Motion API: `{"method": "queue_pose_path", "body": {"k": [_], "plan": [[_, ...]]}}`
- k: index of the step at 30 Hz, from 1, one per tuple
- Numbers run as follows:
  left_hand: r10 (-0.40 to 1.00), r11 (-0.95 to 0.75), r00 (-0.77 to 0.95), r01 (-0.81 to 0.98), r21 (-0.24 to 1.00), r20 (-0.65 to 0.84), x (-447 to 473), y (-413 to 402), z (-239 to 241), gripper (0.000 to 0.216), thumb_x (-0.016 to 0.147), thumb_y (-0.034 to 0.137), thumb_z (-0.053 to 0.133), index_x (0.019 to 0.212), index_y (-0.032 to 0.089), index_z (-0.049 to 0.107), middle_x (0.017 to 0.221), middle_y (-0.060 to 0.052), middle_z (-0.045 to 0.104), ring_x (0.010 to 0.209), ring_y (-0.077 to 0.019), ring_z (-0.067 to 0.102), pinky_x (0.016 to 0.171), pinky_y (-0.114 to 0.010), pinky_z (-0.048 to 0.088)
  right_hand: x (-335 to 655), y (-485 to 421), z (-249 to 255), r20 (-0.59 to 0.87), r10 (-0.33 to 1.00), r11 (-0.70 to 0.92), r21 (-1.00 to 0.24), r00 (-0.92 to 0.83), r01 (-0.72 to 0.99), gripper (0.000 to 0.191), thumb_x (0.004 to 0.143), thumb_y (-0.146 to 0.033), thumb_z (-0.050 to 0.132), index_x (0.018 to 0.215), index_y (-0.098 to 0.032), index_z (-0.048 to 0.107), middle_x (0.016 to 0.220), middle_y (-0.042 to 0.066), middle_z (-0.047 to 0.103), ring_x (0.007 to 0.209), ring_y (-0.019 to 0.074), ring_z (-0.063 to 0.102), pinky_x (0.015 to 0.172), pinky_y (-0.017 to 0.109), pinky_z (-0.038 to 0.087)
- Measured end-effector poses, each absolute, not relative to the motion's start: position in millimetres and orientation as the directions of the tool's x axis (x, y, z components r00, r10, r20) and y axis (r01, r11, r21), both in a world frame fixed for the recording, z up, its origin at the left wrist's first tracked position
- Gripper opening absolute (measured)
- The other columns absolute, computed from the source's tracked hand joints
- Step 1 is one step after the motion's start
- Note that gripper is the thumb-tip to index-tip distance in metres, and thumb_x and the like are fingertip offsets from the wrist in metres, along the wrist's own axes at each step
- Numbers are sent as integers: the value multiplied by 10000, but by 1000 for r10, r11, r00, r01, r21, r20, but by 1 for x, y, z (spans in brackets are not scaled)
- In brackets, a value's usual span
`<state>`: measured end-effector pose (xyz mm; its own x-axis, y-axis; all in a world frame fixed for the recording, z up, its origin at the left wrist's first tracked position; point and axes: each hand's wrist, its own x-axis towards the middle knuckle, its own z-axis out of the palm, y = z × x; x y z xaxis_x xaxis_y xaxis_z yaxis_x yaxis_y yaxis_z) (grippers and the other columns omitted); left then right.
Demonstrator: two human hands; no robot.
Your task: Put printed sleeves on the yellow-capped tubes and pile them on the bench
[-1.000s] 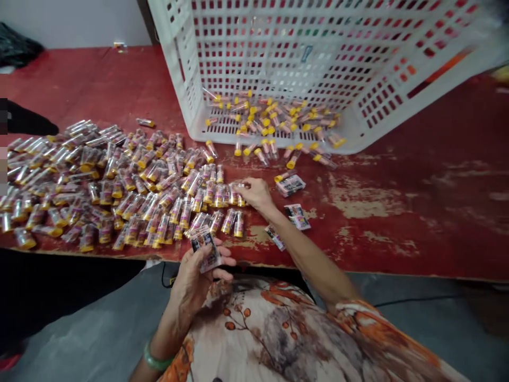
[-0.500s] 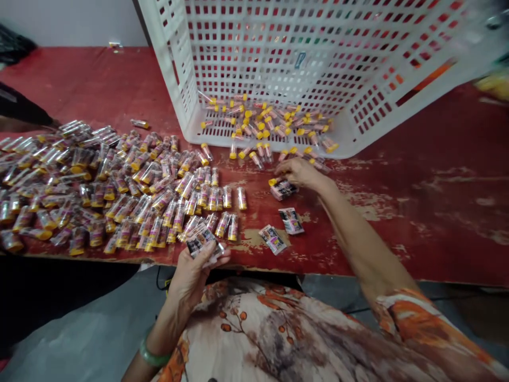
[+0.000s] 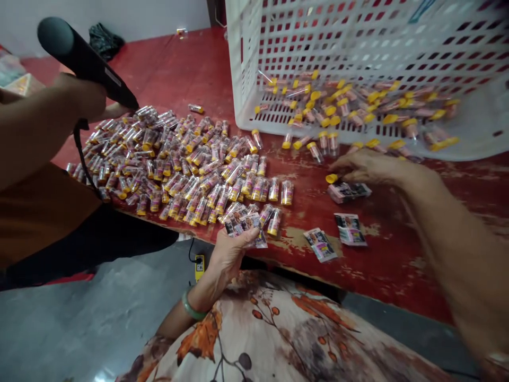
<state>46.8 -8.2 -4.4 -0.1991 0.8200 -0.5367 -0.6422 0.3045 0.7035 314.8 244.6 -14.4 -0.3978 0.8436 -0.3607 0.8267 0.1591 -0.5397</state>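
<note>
My left hand [image 3: 230, 252] grips a few printed paper slips [image 3: 243, 225] near the table's front edge, thumb on top. Beside it are clear tubes with yellow caps [image 3: 273, 222]. My right hand [image 3: 366, 167] has its fingers curled down over a small bundle of printed slips [image 3: 348, 192]. A yellow cap [image 3: 331, 179] pokes out at its fingertips; the tube's body is hidden behind the fingers. Two small lots of slips [image 3: 350, 229] lie on the red table in front of that hand.
A white plastic basket [image 3: 246, 90] lies on its side at the back right, with several yellow-capped tubes inside and at its lip. A large heap of tubes [image 3: 178, 164] covers the left. A co-worker's hand [image 3: 79, 98] holds a black corded tool [image 3: 91, 63] over the heap.
The view has swung left, bringing the co-worker's arm and black tool into sight. My left hand still holds the slips; my right hand stays by the bundle.
</note>
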Motion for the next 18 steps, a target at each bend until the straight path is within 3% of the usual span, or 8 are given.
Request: {"method": "queue_pose_path", "body": {"k": [3, 6, 8, 9, 11, 13, 15, 18], "plan": [[816, 286, -226, -640, 713, -531, 46, -7, -4, 447, 511, 154, 875, 918, 133, 690, 805, -39, 737, 741, -178, 688, 785, -331, 546, 313, 236, -9, -284, 864, 224, -522, -415, 823, 295, 527, 73, 612, 632, -186, 708, 734, 68, 681, 654, 175, 566, 709, 339, 403], [829, 242, -251, -646, 724, -500, 46, -6, -1, 533, 515, 140, 870, 1012, 150, 680, 853, -41, 743, 777, -179, 691, 802, -328, 540, 313, 210, 7, 24, 929, 323, -539, -369, 778, 326, 555, -31, 647, 793, -240, 723, 849, 79, 665, 791, 253, 590, 782, 386, 410], [832, 236, -248, -653, 720, -497, 47, -5, 1, 532, 525, 143, 865, 1024, 158, 681, 875, -40, 745, 800, -182, 691, 811, -329, 535, 308, 179, 21, 253, 929, 369, -637, -269, 677, 350, 607, -125, 657, 917, -279, 706, 868, 77, 641, 834, 278, 581, 792, 411, 414], [830, 245, -239, -657, 713, -505, 47, -5, 2, 522, 530, 149, 864, 1020, 157, 684, 877, -41, 745, 805, -185, 692, 818, -332, 533, 303, 160, 27, 292, 932, 361, -734, -213, 574, 339, 630, -163, 657, 942, -289, 695, 866, 73, 631, 819, 270, 573, 768, 408, 421], [819, 276, -216, -663, 695, -531, 48, -4, 3, 498, 536, 168, 863, 1002, 151, 691, 870, -42, 745, 794, -189, 693, 826, -343, 530, 284, 120, 32, 222, 968, 243, -944, -117, 223, 235, 646, -191, 654, 861, -281, 685, 812, 57, 609, 710, 216, 550, 645, 364, 425], [816, 291, -208, -657, 695, -539, 50, -3, 3, 474, 545, 187, 860, 988, 152, 695, 862, -39, 744, 785, -188, 692, 833, -352, 527, 260, 81, 27, 37, 983, 7, -986, -179, -164, 75, 637, -179, 628, 686, -236, 632, 706, 34, 576, 630, 168, 522, 533, 302, 383], [829, 273, -220, -643, 716, -514, 51, -3, 3, 474, 549, 192, 856, 993, 162, 692, 882, -36, 743, 815, -193, 690, 842, -354, 523, 235, 50, 16, -165, 946, -243, -930, -279, -275, 96, 641, -203, 654, 583, -199, 578, 596, 1, 527, 528, 111, 460, 468, 250, 334], [847, 246, -240, -613, 750, -474, 53, -6, 3, 490, 539, 186, 857, 998, 157, 689, 886, -45, 741, 839, -200, 684, 825, -338, 526, 208, 24, 0, -364, 857, -451, -873, -364, -188, 170, 654, -294, 725, 787, -200, 674, 585, -31, 544, 489, 93, 474, 458, 223, 368]]}}
